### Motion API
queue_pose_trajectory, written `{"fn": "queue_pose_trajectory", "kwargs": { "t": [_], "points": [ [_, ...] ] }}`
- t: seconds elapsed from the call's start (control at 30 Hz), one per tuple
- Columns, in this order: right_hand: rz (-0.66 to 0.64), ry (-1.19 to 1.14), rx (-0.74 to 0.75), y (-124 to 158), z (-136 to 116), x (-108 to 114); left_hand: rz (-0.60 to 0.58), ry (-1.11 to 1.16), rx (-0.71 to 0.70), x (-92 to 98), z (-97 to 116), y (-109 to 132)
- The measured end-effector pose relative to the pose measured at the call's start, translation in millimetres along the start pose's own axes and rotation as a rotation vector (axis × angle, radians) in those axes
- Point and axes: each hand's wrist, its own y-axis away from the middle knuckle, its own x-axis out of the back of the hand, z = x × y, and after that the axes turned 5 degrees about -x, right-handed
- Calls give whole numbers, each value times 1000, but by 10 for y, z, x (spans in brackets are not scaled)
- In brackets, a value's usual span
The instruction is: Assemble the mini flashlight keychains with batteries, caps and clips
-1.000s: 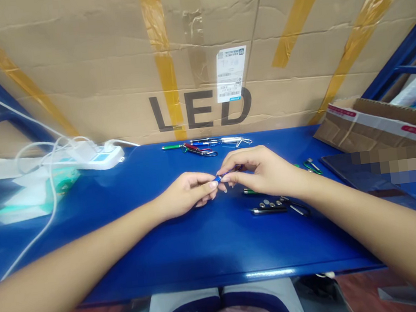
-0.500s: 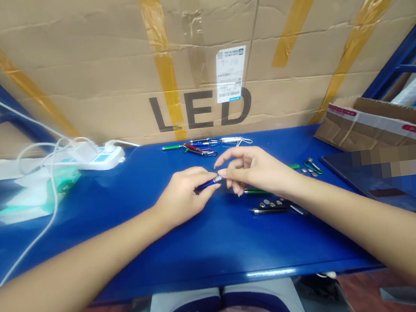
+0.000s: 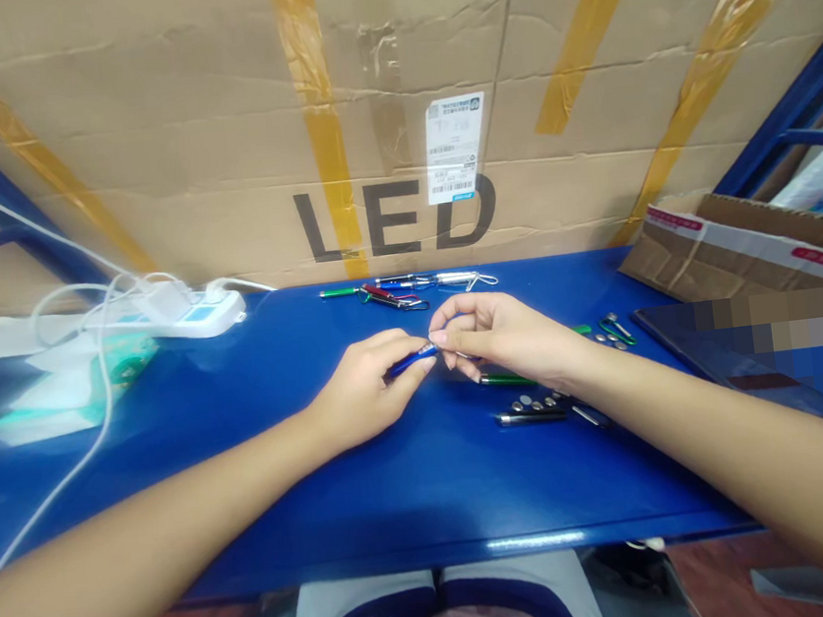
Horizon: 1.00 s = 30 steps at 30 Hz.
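Note:
A slim blue penlight-like tube lies in my left hand, held between thumb and fingers and pointing right with its silvery end showing. At that end my right hand brings thumb and index finger together in a pinch; whatever is between these fingertips is too small to make out. Just under my right hand a green tube rests on the table, partly covered. Nearer to me lies a black tube, with several button cells beside it.
Along the back of the blue table lie more tubes, including a green one and a red one. A white power strip with cables stands left. Right are a carabiner, a dark tablet-like slab and an open carton.
My right index finger has come down towards the thumb, closing the pinch at the tube's end. The left hand keeps its hold and has hardly moved.

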Motion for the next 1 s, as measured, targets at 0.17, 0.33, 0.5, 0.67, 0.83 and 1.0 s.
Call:
{"fn": "queue_pose_trajectory", "kwargs": {
  "t": [0.17,0.33,0.5,0.67,0.83,1.0],
  "points": [
    [-18,17,65,16,18,-12,-17,211,120,5,20,1],
    [-75,109,175,39,12,-17,-155,697,407,22,4,10],
    [-160,144,170,65,-18,4,-160,648,336,55,29,12],
    [-248,174,150,112,-57,27,-205,481,147,128,94,0],
    [-189,204,206,162,-138,31,-143,233,-56,183,149,1],
    [-201,355,111,155,-181,93,-111,95,-161,169,162,31]
  ]
}}
